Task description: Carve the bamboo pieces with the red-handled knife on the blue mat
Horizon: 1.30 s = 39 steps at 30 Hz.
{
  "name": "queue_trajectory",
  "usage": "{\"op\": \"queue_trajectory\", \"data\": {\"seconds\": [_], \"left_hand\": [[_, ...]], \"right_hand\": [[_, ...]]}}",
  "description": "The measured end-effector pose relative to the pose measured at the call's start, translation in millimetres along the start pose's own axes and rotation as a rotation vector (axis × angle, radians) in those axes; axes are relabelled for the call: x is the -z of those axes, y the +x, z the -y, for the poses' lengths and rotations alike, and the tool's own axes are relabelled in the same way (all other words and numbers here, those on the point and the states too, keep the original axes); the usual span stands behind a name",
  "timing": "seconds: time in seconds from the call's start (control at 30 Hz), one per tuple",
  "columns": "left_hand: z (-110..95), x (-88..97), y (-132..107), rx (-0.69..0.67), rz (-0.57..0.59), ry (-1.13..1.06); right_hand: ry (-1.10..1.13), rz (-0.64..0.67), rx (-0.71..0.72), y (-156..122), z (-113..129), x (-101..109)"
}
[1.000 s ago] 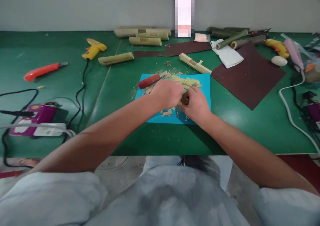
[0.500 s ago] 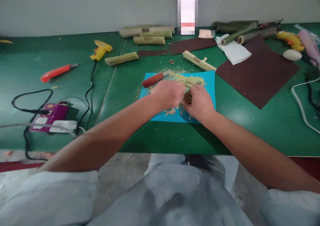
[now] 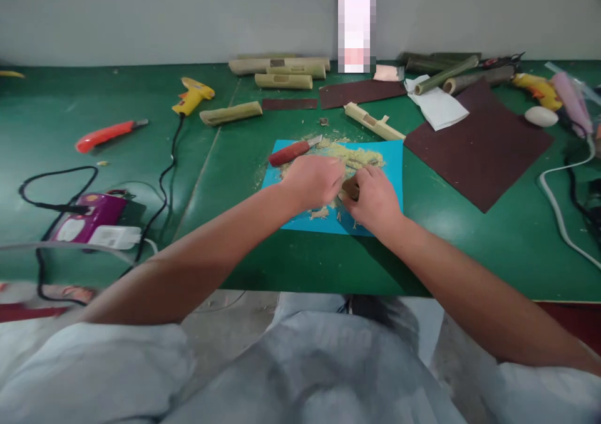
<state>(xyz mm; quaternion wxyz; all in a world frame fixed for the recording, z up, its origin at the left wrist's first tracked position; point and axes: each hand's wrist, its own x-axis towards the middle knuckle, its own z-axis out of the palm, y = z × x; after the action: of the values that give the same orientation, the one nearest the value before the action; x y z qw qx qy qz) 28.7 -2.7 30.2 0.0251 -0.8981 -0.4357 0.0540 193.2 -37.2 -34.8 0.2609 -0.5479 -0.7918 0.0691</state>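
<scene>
Both my hands meet over a blue sheet (image 3: pixel 389 161) on the green table (image 3: pixel 300 255). My left hand (image 3: pixel 313 181) is curled closed, and what it grips is hidden under the fingers. Touching it, my right hand (image 3: pixel 374 198) is wrapped round a small brown piece (image 3: pixel 350 189) whose end shows between the two hands. Yellowish shavings (image 3: pixel 352 155) lie heaped on the sheet just beyond my knuckles. A red-handled knife (image 3: pixel 292 152) rests at the sheet's far left corner, untouched.
Bamboo pieces (image 3: pixel 282 73) lie along the back. Dark sandpaper sheets (image 3: pixel 479 145) lie right. A yellow glue gun (image 3: pixel 191 95), an orange cutter (image 3: pixel 106 134) and a purple box (image 3: pixel 89 214) with cables sit left. White paper (image 3: pixel 439 108), another glue gun (image 3: pixel 535 89) and an egg-shaped object (image 3: pixel 541 116) are far right.
My hands stay pressed together over the blue sheet with only slight shifts. The view has drifted a little as my head moved.
</scene>
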Motion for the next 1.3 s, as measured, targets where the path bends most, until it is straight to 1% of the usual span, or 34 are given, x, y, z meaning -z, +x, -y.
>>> {"op": "queue_trajectory", "data": {"seconds": [0.07, 0.2, 0.3, 0.4, 0.53, 0.7, 0.77, 0.87, 0.97, 1.1, 1.2, 1.3], "left_hand": [[0.4, -1.1, 0.1, -0.001, 0.012, 0.000], [0.2, -1.0, 4.8, -0.015, -0.018, -0.015], [-1.8, 1.3, 6.8, -0.044, 0.028, -0.005], [-4.8, 4.3, 6.9, -0.024, 0.059, 0.003], [-5.5, 5.3, 4.2, -0.031, 0.053, -0.018], [-1.1, 0.0, 0.7, -0.004, 0.021, 0.014], [-0.4, -0.7, 2.1, -0.008, 0.004, 0.002], [0.9, -0.3, 1.3, -0.019, 0.019, -0.010], [3.7, -1.2, -1.2, -0.001, -0.002, -0.059], [7.9, -3.2, 3.7, -0.004, -0.043, -0.112], [9.7, -3.4, 4.5, -0.011, -0.020, -0.114], [10.3, -3.6, 0.7, 0.005, -0.002, -0.101]], "right_hand": [[0.012, 0.011, 0.016, 0.0, 0.4, 0.3], [0.053, 0.002, -0.008, 0.8, -1.5, -0.2], [0.077, 0.000, 0.001, 1.0, -3.1, -1.7], [0.085, -0.012, 0.028, 0.7, -3.6, -3.4], [0.084, -0.028, 0.002, 0.0, -4.2, -4.8], [0.076, -0.008, 0.044, -0.4, -4.8, -3.7], [0.069, 0.008, 0.033, 0.0, -4.2, -2.4], [0.070, 0.020, 0.006, 0.4, -2.6, -1.1], [0.059, 0.003, 0.028, 0.1, -1.0, -0.9], [0.025, 0.006, 0.029, -0.7, 0.0, -0.8], [0.017, 0.016, 0.022, -1.0, 0.1, -0.8], [0.019, 0.015, 0.054, -1.0, 0.3, -1.0]]}}
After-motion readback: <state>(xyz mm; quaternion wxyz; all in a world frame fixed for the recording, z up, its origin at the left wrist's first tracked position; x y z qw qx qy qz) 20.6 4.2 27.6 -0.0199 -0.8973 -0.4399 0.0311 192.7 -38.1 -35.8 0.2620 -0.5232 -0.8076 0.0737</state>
